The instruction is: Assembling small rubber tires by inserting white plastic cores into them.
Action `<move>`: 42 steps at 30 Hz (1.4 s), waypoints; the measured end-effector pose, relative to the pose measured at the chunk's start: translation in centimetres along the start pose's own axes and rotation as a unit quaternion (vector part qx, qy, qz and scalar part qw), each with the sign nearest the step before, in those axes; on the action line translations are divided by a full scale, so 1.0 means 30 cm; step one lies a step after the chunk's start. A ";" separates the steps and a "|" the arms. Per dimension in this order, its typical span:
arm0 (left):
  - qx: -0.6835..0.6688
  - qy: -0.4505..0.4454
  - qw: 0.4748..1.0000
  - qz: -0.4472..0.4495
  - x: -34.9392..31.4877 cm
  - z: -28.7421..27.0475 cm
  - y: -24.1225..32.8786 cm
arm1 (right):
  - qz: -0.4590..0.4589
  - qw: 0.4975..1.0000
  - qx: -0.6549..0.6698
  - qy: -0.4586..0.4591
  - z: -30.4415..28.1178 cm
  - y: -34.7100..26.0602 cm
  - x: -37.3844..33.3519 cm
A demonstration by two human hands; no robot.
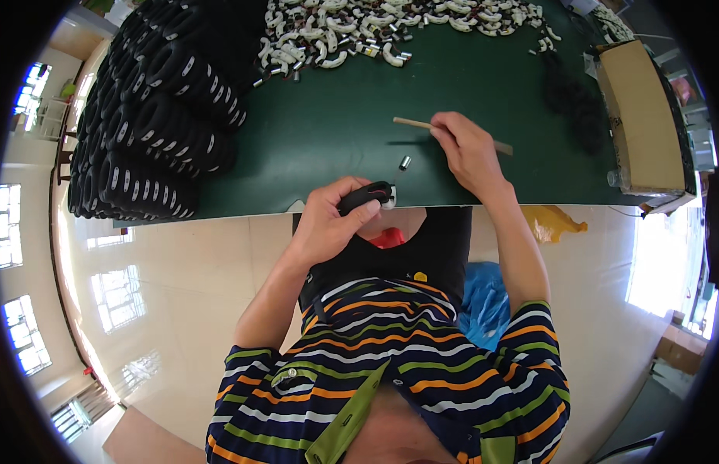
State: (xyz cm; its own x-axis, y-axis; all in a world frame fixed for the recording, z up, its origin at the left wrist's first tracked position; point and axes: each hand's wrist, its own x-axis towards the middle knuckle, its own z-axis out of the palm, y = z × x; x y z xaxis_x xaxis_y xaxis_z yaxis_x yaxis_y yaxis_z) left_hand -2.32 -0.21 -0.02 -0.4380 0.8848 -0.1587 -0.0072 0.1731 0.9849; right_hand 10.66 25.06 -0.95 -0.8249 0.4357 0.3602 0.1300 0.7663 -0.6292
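My left hand (328,220) is closed around a black curved soft-looking sleeve (365,198) at the table's near edge. A white part (391,197) shows at the sleeve's right end. Just beyond it, a small silver cylinder (406,162) stands out over the green tabletop, with a thin wire running down toward the white part. My right hand (469,151) is to the right and farther in, its fingers pinching a thin wooden stick (411,122). The stick's other end, flat and greyish (503,148), comes out past the hand's right side.
A tall stack of black curved sleeves (155,124) fills the table's left side. Many white curved parts with silver cylinders (328,39) lie heaped at the back. A cardboard box (645,116) stands at the right edge. Blue plastic (485,298) and yellow plastic (549,223) lie below the table.
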 end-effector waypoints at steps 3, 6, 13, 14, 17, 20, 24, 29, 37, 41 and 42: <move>-0.108 -0.027 0.993 -0.026 -0.060 0.019 -0.006 | 0.002 0.993 0.092 -0.079 -0.058 -0.142 -0.106; -0.115 -0.026 0.992 -0.049 -0.126 0.033 -0.055 | -0.027 0.981 0.161 -0.107 -0.031 -0.210 -0.227; -0.117 -0.036 0.986 -0.109 -0.227 0.076 -0.117 | -0.043 0.974 0.122 -0.187 -0.003 -0.218 -0.340; -0.078 -0.039 0.993 -0.078 -0.234 0.081 -0.133 | -0.040 0.973 0.124 -0.189 0.003 -0.218 -0.351; -0.056 -0.042 0.994 -0.079 -0.260 0.084 -0.152 | -0.042 0.970 0.143 -0.192 0.027 -0.214 -0.385; -0.041 -0.056 0.993 -0.100 -0.286 0.090 -0.148 | -0.043 0.965 0.136 -0.219 0.049 -0.236 -0.426; -0.007 -0.082 0.988 -0.127 -0.327 0.110 -0.162 | -0.075 0.957 0.098 -0.263 0.056 -0.254 -0.476; 0.128 -0.094 0.985 -0.067 -0.365 0.128 -0.213 | -0.092 0.949 0.071 -0.294 0.063 -0.273 -0.523; 0.215 -0.101 0.971 -0.036 -0.415 0.145 -0.269 | -0.069 0.936 0.038 -0.342 0.091 -0.301 -0.602; 0.219 -0.141 0.965 -0.040 -0.419 0.140 -0.273 | -0.078 0.930 0.028 -0.358 0.100 -0.314 -0.610; 0.218 -0.142 0.965 -0.040 -0.422 0.142 -0.273 | -0.084 0.931 0.034 -0.355 0.103 -0.314 -0.612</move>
State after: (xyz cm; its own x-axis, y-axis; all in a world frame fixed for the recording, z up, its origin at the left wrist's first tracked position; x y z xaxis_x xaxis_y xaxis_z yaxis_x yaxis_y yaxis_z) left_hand 7.11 -10.97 -6.37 -0.1877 0.9331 -0.3066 0.3753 0.3566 0.8556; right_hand 22.87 8.39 -3.75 -0.9892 -0.1269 -0.0730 -0.0483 0.7538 -0.6553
